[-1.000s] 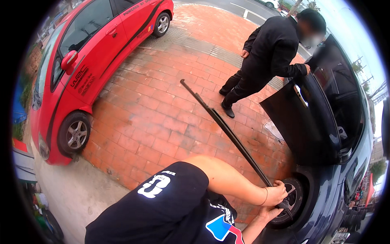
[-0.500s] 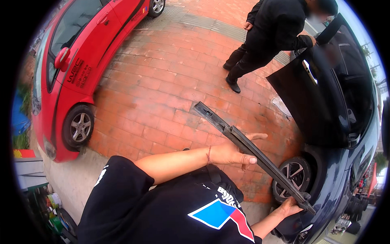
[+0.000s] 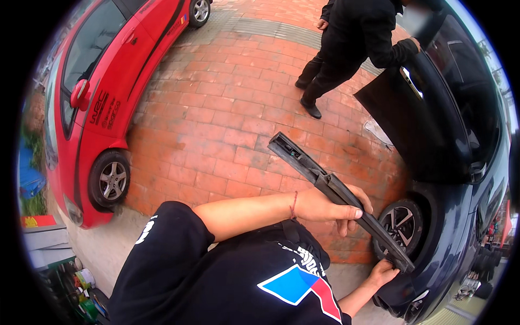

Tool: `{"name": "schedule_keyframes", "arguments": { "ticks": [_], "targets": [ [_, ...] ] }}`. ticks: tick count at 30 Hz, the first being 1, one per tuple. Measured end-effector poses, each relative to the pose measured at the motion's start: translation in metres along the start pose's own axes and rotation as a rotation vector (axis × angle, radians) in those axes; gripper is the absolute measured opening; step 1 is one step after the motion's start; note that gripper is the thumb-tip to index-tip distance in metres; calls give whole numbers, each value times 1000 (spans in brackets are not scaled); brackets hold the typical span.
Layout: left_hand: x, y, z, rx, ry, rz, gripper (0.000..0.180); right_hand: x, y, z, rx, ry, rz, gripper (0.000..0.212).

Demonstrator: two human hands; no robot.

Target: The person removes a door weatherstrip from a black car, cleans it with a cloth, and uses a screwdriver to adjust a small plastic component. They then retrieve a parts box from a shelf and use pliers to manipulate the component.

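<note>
A long, narrow black strip [image 3: 309, 168] is held slantwise in front of me, its hollow, channelled end pointing up and left. Around its middle my left hand [image 3: 327, 207] is closed, thumb lying across the top and fingers curled beneath. My right hand [image 3: 383, 274] pinches the lower end, close beside the dark car's front wheel [image 3: 400, 225]. Part of its fingers is hidden under the strip.
To my right stands a dark car [image 3: 466, 227] with its door [image 3: 417, 127] open. A person in black [image 3: 357, 40] stands beyond, one hand on the door. A red car [image 3: 103, 97] is at left on reddish paving [image 3: 216, 130].
My left hand's outstretched fingers have curled around the strip. The strip's upper end has shifted slightly right in view, and its lower end slightly up and left.
</note>
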State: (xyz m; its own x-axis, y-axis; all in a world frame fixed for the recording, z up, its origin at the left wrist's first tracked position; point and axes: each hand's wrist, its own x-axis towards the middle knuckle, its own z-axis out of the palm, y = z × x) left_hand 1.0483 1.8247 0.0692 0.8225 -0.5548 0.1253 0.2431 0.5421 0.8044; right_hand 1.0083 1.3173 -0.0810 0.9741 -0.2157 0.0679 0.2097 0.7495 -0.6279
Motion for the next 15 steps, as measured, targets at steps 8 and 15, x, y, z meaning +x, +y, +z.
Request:
{"name": "schedule_keyframes", "arguments": {
  "ticks": [8, 15],
  "targets": [
    [6, -2, 1, 166, -25, -64, 26, -48, -50, -17, -108, 390, -282, 40],
    [13, 0, 12, 228, -37, -143, 25, -16, -19, 193, -627, -67, -360, 43]
  ]
}}
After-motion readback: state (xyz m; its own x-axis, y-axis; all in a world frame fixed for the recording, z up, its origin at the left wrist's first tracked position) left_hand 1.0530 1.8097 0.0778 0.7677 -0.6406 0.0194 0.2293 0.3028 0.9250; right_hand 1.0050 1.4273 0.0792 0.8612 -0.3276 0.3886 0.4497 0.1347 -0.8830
